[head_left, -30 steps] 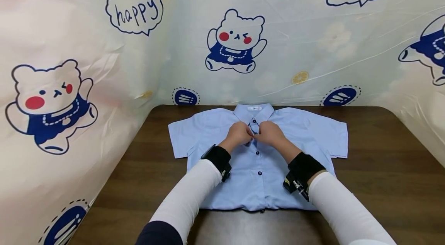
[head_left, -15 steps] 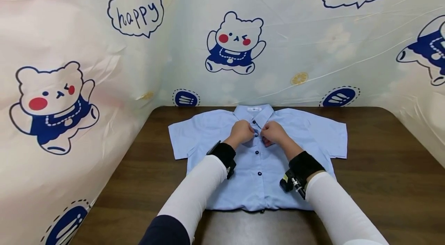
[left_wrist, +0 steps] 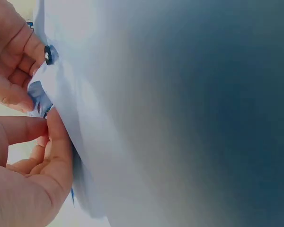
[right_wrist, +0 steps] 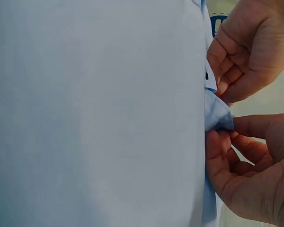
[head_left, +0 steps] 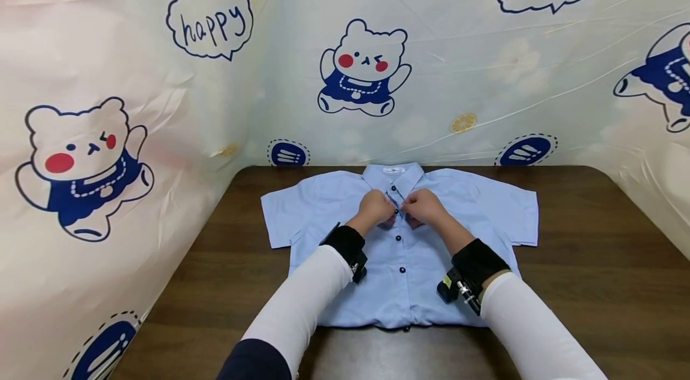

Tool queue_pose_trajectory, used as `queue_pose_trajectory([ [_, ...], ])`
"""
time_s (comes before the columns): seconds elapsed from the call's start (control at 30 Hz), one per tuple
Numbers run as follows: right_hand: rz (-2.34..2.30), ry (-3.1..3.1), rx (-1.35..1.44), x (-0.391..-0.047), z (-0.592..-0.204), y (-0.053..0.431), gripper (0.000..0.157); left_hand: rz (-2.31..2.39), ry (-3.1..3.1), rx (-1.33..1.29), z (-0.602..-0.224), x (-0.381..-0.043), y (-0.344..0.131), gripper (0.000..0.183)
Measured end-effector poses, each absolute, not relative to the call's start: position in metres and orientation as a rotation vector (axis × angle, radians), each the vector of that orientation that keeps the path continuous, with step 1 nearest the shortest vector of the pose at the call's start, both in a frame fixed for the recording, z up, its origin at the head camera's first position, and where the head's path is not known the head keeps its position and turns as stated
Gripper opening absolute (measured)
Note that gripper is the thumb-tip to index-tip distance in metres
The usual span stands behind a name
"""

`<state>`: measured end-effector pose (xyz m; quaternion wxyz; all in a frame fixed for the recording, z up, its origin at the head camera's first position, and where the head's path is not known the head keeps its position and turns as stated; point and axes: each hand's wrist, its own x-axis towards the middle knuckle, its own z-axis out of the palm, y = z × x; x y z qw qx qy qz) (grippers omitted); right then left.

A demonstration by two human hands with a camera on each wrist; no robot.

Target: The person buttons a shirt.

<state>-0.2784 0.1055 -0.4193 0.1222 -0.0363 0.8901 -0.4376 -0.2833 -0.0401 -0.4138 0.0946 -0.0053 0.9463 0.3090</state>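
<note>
A light blue short-sleeved shirt [head_left: 323, 206] lies front up, its collar [head_left: 393, 171] toward the wall. Dark buttons run down its placket, one [head_left: 398, 238] just below the hands. My left hand [head_left: 375, 208] pinches the placket between thumb and fingertips, right at a small dark button partly hidden by them in the left wrist view. Facing it, my right hand [head_left: 426, 207] pinches the other placket edge, a raised fold of cloth [right_wrist: 218, 112] with a buttonhole slit visible in the left wrist view. Another dark button [left_wrist: 48, 55] stands beside the right fingertips there.
The shirt rests on a dark brown wooden table [head_left: 582, 260], with its hem near the front. A pale curtain [head_left: 442, 68] printed with bears surrounds the back and sides. Black wrist bands with cameras [head_left: 458, 290] hang low over the shirt front.
My hands met over the placket a second ago, parted slightly around the second button, and now sit a little closer together again. The shirt stays in place.
</note>
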Motion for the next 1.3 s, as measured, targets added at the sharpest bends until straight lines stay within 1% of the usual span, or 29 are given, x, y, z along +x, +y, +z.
queue_pose_trajectory([
  [0.2,-1.247,2.657,-0.170,-0.275,-0.416,0.106,0.015,1.351,2.573,-0.121,-0.422,-0.284,-0.044,0.014],
  [0.37,-1.233,2.669,-0.185,-0.274,-0.416,0.103,0.016,1.573,2.351,-0.232,-0.423,-0.280,-0.044,0.010],
  [0.8,-1.245,2.635,-0.157,-0.275,-0.415,0.099,0.014,1.711,2.259,-0.302,-0.424,-0.276,-0.042,0.006],
  [1.03,-1.292,2.611,-0.183,-0.276,-0.417,0.098,0.022,1.805,2.215,-0.329,-0.426,-0.275,-0.043,0.006],
  [1.2,-1.274,2.627,-0.206,-0.276,-0.417,0.098,0.009,1.857,2.206,-0.402,-0.427,-0.274,-0.042,0.008],
  [1.3,-1.231,2.654,-0.219,-0.275,-0.417,0.097,0.007,1.899,2.181,-0.467,-0.427,-0.273,-0.041,0.008],
])
